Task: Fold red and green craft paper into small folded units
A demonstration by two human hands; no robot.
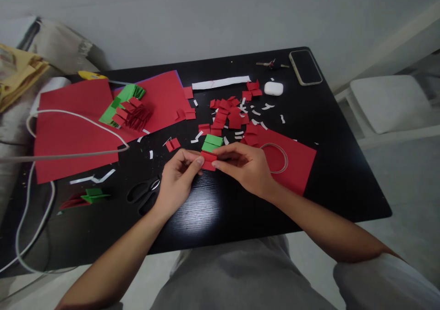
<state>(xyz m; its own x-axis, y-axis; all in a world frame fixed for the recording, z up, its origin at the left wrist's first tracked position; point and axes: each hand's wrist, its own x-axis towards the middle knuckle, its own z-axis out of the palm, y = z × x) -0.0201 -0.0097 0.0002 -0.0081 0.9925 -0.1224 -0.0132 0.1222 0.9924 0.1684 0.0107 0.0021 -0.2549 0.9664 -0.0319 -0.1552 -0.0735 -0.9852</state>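
Between my two hands, over the middle of the black table, is a folded red paper piece [208, 161]. My left hand [178, 177] pinches its left side with thumb and fingers. At its right edge my right hand [245, 165] grips it the same way. A folded green paper piece [212, 142] sits just beyond the red one; whether the two are joined I cannot tell. Several folded red paper squares [223, 110] lie in a loose pile past my hands. Black scissors [146, 194] rest left of my left hand, partly hidden by it.
Red sheets [74, 131] cover the left side, bearing green and red folded strips [132, 115]. A tape ring [275, 157] lies on another red sheet at right. Farther back are a white case [273, 88], keys [272, 64] and a phone [305, 67]. A white cable [68, 155] crosses the left.
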